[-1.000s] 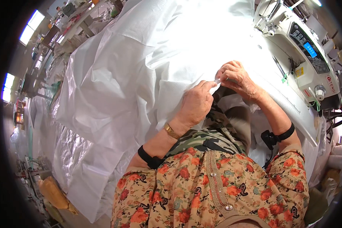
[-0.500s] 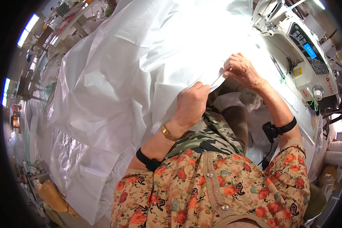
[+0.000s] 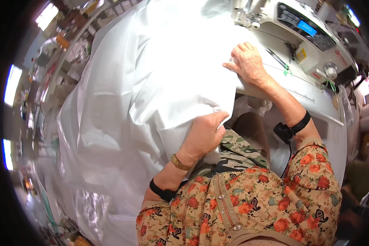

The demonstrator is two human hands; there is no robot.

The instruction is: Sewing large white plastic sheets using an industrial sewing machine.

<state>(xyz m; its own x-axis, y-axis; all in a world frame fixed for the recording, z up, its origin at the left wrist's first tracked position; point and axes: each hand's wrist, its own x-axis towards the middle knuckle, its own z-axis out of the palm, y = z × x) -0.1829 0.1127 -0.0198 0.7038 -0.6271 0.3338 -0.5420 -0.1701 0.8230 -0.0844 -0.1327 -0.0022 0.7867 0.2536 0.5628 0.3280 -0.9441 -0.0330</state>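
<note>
A large white sheet of woven, plastic-looking fabric spreads over my lap and the sewing table. My left hand is closed on its near edge, fingers and thumb pinching a gathered bit. Farther up that edge, my right hand rests on the brightly lit sheet beside the sewing machine. Its thumb points left, apart from the bent fingers, with no fold visible between them. Strong glare hides the fabric under the right fingertips. The needle area lies mostly out of sight at the top.
Dark snips and a green thread tie lie on the table right of my right hand. A printed ruler runs along the table's near side. Shelving and cluttered goods stand at the far left.
My right hand has moved up and left, its thumb now apart from the fingers. The left hand has come slightly nearer to me, still gripping the sheet. The view has shifted.
</note>
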